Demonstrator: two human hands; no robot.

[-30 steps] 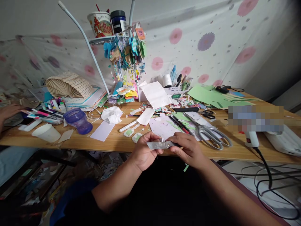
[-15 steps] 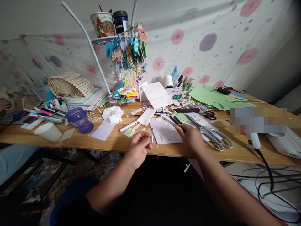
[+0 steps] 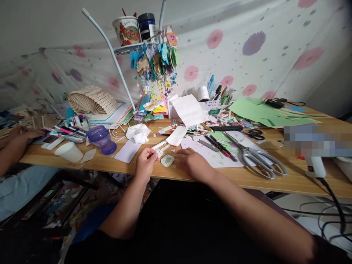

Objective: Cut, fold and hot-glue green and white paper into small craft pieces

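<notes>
My left hand [image 3: 145,164] is closed in a pinch on a small white paper piece [image 3: 159,152] just above the table edge. To the right of it, a rounded white paper cutout with a green middle [image 3: 167,160] lies on the wood. My right hand [image 3: 194,164] reaches in from the right, palm down, fingers stretched toward that cutout and apparently holding nothing. A craft knife [image 3: 209,145] rests on a white sheet [image 3: 189,144] beyond it, beside dark pens [image 3: 220,146]. Large silver scissors [image 3: 254,157] lie farther right.
A white cup [image 3: 68,152], a purple cup [image 3: 101,140] and crumpled tissue [image 3: 138,133] stand left of my hands. Green paper [image 3: 247,110] and a white corded tool [image 3: 315,167] are to the right. Another person's arm [image 3: 13,143] rests at the far left.
My right hand has let go of the craft knife, now on the sheet, and moved left. My left hand has shifted left and up, still pinching a white piece. The view has turned left.
</notes>
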